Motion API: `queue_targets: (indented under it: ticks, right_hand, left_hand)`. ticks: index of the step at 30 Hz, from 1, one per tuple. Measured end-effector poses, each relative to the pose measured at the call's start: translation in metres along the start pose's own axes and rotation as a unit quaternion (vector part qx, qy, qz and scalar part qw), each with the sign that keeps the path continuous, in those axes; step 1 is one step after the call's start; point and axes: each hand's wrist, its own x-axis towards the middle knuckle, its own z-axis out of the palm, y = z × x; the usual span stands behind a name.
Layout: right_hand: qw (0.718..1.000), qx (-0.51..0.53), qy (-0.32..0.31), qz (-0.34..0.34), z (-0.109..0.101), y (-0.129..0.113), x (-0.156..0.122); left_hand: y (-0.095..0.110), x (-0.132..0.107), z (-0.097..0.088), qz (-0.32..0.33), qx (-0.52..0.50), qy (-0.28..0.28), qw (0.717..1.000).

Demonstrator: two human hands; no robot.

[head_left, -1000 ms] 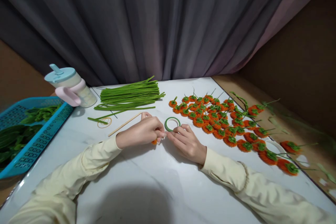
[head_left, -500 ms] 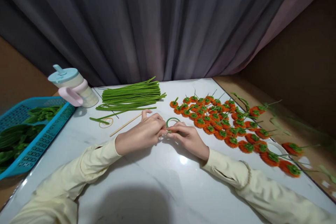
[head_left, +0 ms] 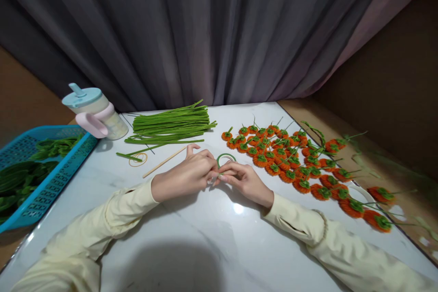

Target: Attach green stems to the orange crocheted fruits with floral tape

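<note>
My left hand (head_left: pixel 186 172) and my right hand (head_left: pixel 247 182) meet over the middle of the white table (head_left: pixel 191 223). Thumb and forefinger of each are pinched together, fingertips almost touching. A tiny greenish bit shows between them, too small to name. Just beyond the fingertips lies a roll of green tape (head_left: pixel 219 159), partly hidden by the right hand. Left of my left hand rests a thin wooden stick (head_left: pixel 164 162). To the right of my right hand spread several orange fuzzy persimmon-like ornaments (head_left: pixel 260 160) with green tops and thin stems.
A bundle of green pipe cleaners (head_left: pixel 171 123) lies at the back, with rubber bands (head_left: pixel 138 159) in front. At the left stand a lidded cup (head_left: pixel 116 125) and a blue basket (head_left: pixel 65 169) holding green leafy pieces. A white ring (head_left: pixel 364 193) lies among the ornaments. A grey curtain (head_left: pixel 191 32) hangs behind.
Both hands stay in nearly the same place, with only a slight shift of the fingers at the pinch. Everything else lies as before.
</note>
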Motion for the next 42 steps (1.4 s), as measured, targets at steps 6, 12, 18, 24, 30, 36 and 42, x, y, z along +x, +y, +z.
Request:
queue_targets:
  ticks: [6,12,18,24,30,36,42]
  right_hand:
    - [0.998,-0.036,-0.010,-0.048,-0.002,-0.002,0.001]
    - [0.962,-0.217,0.061,-0.155,0.001,0.002,-0.002]
    - [0.842,-0.404,0.094,-0.344,0.003,0.002,-0.009]
    - [0.764,-0.493,0.108,-0.403,0.001,-0.003,-0.011]
    - [0.801,-0.469,0.113,-0.355,0.004,-0.001,-0.010]
    - [0.803,-0.464,0.116,-0.355,0.005,0.000,-0.010]
    - [0.796,-0.471,0.116,-0.362,0.005,0.000,-0.010]
  left_hand:
    - [0.001,0.001,-0.001,-0.013,-0.027,-0.017,0.999]
    - [0.006,0.003,-0.006,-0.051,-0.053,-0.039,0.997]
    - [0.000,0.005,-0.010,-0.061,-0.118,-0.076,0.988]
    - [-0.006,0.008,-0.009,-0.041,-0.144,-0.094,0.984]
    - [0.000,-0.001,0.000,0.014,0.012,0.012,1.000]
    - [0.009,-0.005,0.006,0.091,0.175,0.061,0.978]
    - [0.008,-0.003,0.008,0.169,0.264,0.081,0.946]
